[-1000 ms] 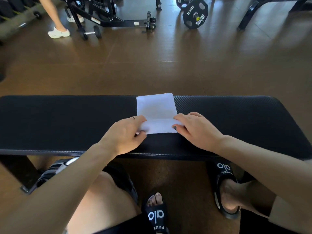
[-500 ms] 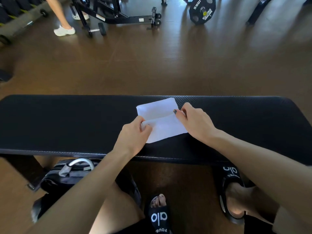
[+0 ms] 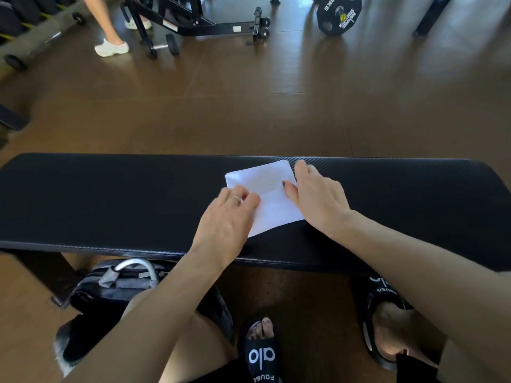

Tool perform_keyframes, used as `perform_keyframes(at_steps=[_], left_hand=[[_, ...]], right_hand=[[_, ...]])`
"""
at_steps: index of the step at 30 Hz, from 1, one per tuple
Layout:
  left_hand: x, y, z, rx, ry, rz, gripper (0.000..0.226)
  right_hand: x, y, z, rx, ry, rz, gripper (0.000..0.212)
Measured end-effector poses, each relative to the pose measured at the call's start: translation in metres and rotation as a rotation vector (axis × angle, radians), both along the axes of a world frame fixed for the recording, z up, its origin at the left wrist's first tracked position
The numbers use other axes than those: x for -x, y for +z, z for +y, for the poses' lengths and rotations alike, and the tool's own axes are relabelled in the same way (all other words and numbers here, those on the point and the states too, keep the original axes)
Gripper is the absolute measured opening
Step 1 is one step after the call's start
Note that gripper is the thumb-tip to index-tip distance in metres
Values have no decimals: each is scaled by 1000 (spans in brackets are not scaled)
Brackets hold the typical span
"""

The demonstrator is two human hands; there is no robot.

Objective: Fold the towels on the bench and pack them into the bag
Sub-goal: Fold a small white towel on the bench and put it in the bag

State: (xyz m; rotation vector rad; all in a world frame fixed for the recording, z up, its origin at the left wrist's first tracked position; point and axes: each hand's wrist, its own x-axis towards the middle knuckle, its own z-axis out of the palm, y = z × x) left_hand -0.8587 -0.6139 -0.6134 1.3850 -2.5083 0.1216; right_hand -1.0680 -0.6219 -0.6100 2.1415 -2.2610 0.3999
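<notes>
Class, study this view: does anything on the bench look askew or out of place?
The white towel lies skewed, its edges at an angle to the black bench; the left hand and right hand are on it. Nothing else stands out.

A weight plate (image 3: 339,15) and dumbbell (image 3: 163,47) on the floor (image 3: 249,111).
</notes>
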Motion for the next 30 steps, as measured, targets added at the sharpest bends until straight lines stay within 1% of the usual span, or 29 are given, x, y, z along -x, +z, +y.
perform_keyframes(at_steps=[1, 3, 4, 6, 7, 9, 11, 14, 18, 20, 22, 24, 27, 30], left_hand=[[0, 2, -1, 16, -43, -49, 37], [-2, 8, -1, 66, -99, -77, 16], [-3, 12, 0, 59, -118, -60, 17], [-8, 18, 6, -4, -139, -82, 36], [-10, 19, 9, -21, -147, -119, 42], [-13, 18, 11, -35, -157, -199, 49], [-12, 17, 11, -36, -141, -225, 47], [-7, 18, 11, -27, -104, -240, 42], [0, 28, 12, 4, -83, -313, 35], [-1, 37, 11, -5, -76, -331, 32], [-6, 44, 11, -65, -55, -285, 31], [-14, 50, 10, -202, -16, -176, 28], [-24, 54, 5, -504, 90, 94, 18], [-31, 45, -4, -648, 214, 364, 14]], right_hand=[[1, -1, 0, 123, 80, 90, 21], [3, -4, 1, 346, 262, 311, 17], [4, -4, 2, 410, 359, 361, 16], [9, 0, 8, 442, 503, 361, 8], [12, 5, 12, 425, 554, 342, 14], [19, 10, 20, 306, 628, 276, 23], [26, 12, 25, 160, 651, 237, 31], [32, 13, 28, 45, 634, 234, 49], [30, 15, 25, 33, 602, 208, 48], [29, 19, 23, 43, 571, 141, 44], [26, 25, 24, 29, 524, 13, 36], [22, 31, 26, -38, 486, -160, 29], [16, 38, 24, -197, 391, -424, 19], [13, 38, 18, -295, 278, -616, 5]])
